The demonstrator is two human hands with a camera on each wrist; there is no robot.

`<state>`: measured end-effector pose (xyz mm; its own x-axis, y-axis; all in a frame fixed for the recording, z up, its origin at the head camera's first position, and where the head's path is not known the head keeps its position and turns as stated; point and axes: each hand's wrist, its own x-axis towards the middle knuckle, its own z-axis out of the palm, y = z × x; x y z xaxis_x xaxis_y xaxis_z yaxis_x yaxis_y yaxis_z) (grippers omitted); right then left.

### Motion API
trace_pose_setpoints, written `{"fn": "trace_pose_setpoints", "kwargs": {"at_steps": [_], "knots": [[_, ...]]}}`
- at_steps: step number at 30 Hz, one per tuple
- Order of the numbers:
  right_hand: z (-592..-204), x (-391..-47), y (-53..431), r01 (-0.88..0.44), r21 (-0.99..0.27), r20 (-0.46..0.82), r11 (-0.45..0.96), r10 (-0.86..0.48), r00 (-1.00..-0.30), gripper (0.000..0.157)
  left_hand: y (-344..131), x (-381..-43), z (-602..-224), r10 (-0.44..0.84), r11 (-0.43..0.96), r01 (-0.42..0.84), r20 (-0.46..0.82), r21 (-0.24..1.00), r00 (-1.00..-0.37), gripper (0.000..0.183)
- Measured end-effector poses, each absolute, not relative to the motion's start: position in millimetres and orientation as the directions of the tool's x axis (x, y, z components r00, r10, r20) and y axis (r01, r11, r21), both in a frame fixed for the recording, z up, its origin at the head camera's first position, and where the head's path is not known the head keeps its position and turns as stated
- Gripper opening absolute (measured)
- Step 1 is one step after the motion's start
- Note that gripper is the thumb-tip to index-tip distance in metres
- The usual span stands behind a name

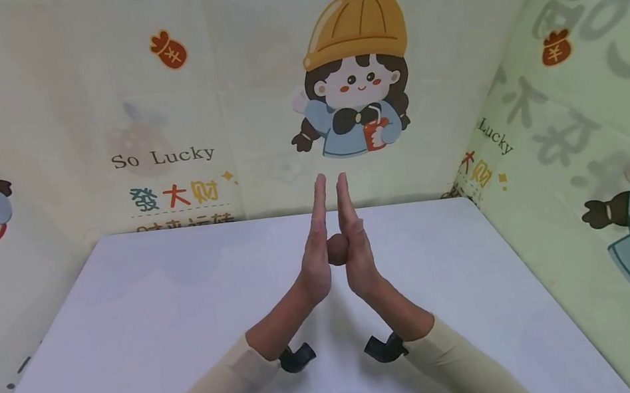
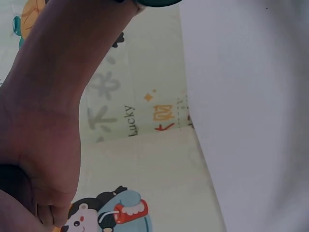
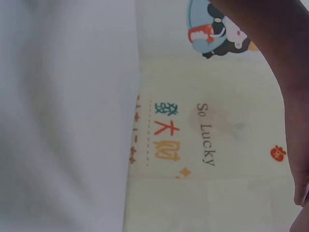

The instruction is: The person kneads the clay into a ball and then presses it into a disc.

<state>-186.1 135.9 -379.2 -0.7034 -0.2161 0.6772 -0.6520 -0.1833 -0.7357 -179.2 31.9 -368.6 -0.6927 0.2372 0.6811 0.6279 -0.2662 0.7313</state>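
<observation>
A small brown ball is pressed between the two palms, over the white table. My left hand stands upright on the ball's left side, its fingers straight and pointing up and away. Mirroring it, my right hand presses from the right with fingers straight too. The fingertips of the two hands are apart, with a narrow gap between them. In the left wrist view the ball appears as a dark round shape against the palm. The right wrist view has only part of the right hand at its edge, and no ball.
Beneath the arms spreads a white tabletop. Cloth walls with cartoon prints and lettering rise behind it and at both sides. A dark wrist device sits under each forearm, a left one and a right one.
</observation>
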Motion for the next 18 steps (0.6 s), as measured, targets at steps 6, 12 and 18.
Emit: {"fn": "trace_pose_setpoints", "kwargs": {"at_steps": [6, 12, 18], "knots": [[-384.1, -182.9, 130.8, -0.661, -0.730, 0.682, -0.175, -0.245, -0.689, 0.082, 27.4, -185.7, -362.6, 0.193, -0.254, 0.642, 0.688, 0.724, -0.700, 0.069], [-388.6, -179.0, 125.8, -0.695, -0.703, 0.705, -0.151, -0.268, -0.656, 0.080, 22.0, -192.8, -355.1, 0.162, -0.272, 0.615, 0.666, 0.740, -0.728, 0.067], [-391.4, -173.5, 123.9, -0.712, -0.693, 0.710, -0.114, -0.278, -0.647, 0.085, 18.1, -201.0, -351.2, 0.132, -0.286, 0.608, 0.659, 0.740, -0.740, 0.066]]}}
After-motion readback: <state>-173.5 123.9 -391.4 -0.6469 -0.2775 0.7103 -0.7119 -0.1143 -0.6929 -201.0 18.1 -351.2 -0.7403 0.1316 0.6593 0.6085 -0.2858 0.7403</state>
